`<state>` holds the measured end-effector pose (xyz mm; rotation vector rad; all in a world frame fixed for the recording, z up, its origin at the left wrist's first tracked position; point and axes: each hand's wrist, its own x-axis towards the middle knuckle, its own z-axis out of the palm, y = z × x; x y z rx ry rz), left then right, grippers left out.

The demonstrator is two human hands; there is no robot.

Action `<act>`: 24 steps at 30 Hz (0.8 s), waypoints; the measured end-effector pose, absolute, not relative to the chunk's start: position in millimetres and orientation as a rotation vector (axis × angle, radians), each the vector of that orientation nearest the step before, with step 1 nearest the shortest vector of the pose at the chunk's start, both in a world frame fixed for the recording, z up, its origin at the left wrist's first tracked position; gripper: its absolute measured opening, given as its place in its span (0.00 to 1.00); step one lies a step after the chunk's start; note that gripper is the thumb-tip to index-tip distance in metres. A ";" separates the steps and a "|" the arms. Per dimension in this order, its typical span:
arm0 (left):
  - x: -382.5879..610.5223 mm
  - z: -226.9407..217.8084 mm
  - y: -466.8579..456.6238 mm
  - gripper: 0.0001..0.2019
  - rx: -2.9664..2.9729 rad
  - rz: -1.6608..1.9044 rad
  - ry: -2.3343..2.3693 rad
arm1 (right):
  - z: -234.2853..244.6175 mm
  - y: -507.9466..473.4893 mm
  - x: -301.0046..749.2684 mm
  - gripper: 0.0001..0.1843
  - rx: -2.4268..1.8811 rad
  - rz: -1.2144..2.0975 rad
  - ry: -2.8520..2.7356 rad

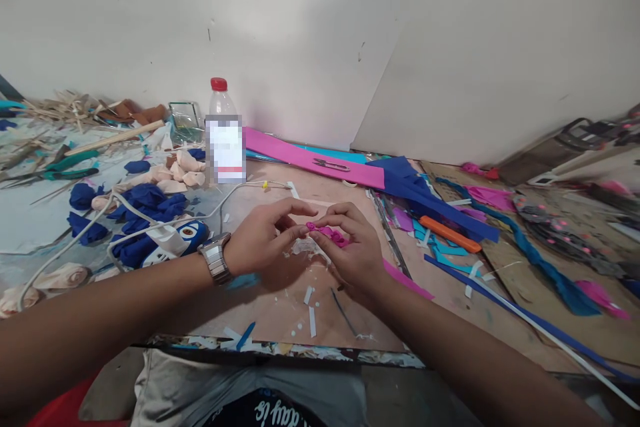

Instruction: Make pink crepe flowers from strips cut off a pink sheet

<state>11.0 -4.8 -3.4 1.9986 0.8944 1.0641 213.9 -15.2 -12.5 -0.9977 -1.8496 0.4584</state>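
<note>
Between my hands, above the worktable, is a bright pink strip [334, 235] that looks like crepe paper, gathered into small rolled folds. My right hand [353, 240] pinches it between thumb and fingers, and its flat tail [410, 281] trails out to the right under my wrist. My left hand [270, 233], with a metal watch [216, 260] on the wrist, has its thumb against the strip's rolled left end. The left index finger arches just above that end. The other left fingers are curled and partly hidden.
At left lie blue paper bundles [145, 203], peach rolled pieces [187, 167] and a power strip [173, 243] with a white cord. A red-capped bottle [220, 103] stands behind. Thread snips [331, 165] rest on a pink sheet [295, 153]; an orange cutter [450, 233] lies right.
</note>
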 end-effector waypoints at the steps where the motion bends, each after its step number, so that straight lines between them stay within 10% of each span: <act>1: 10.7 -2.1 -5.1 0.13 1.990 1.074 0.937 | -12.0 -15.9 213.7 0.04 -1.007 0.458 -1.836; 24: 9.0 -3.0 -0.3 0.11 1.927 1.093 0.934 | -9.2 -16.0 215.1 0.08 -0.924 0.329 -1.827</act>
